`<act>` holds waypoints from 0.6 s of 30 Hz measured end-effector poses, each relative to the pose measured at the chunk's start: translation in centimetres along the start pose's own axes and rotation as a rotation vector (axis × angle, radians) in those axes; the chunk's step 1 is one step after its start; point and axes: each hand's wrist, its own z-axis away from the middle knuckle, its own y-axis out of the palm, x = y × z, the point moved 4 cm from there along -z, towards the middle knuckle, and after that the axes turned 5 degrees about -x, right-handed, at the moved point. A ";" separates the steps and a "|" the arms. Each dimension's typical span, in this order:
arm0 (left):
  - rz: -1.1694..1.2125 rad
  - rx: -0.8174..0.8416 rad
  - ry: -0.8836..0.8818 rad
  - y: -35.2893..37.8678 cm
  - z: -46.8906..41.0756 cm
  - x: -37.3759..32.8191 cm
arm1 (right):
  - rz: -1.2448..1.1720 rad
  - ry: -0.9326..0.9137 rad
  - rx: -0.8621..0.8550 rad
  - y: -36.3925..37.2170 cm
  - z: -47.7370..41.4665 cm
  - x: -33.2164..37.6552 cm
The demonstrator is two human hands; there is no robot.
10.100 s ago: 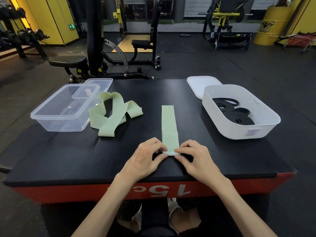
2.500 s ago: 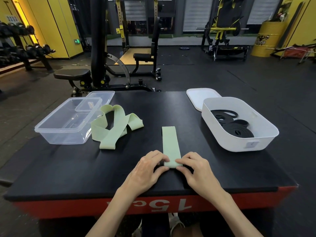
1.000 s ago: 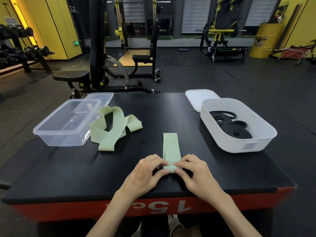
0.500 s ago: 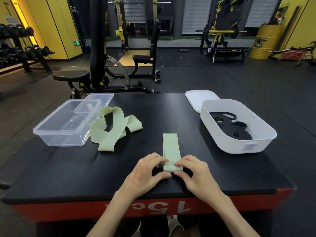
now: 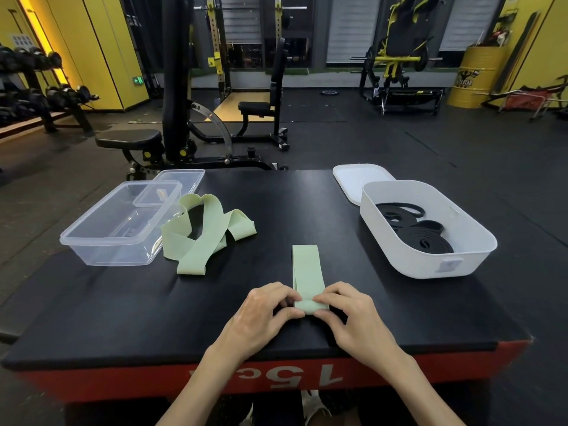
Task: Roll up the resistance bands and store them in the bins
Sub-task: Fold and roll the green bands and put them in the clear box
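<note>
A pale green resistance band [image 5: 305,269] lies flat on the black platform [image 5: 123,309], running away from me, its near end rolled into a small coil. My left hand [image 5: 264,312] pinches the coil's left side and my right hand [image 5: 347,312] pinches its right side. A second green band [image 5: 199,238] lies loose and tangled beside a clear plastic bin [image 5: 92,238] at the left. A white bin [image 5: 461,250] at the right holds rolled black bands [image 5: 424,241].
The clear bin's lid [image 5: 184,179] lies behind it, and a white lid [image 5: 356,179] lies behind the white bin. The platform's red front edge [image 5: 123,382] is just below my wrists. Gym benches and racks stand on the floor beyond.
The flat part of the green band has grown shorter as the coil at its near end has thickened under my fingers. Both hands have stayed at the near end.
</note>
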 end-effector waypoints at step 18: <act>-0.011 -0.002 -0.005 0.0 -0.2 -0.2 | 0.018 -0.008 -0.013 0.0 -0.2 -0.1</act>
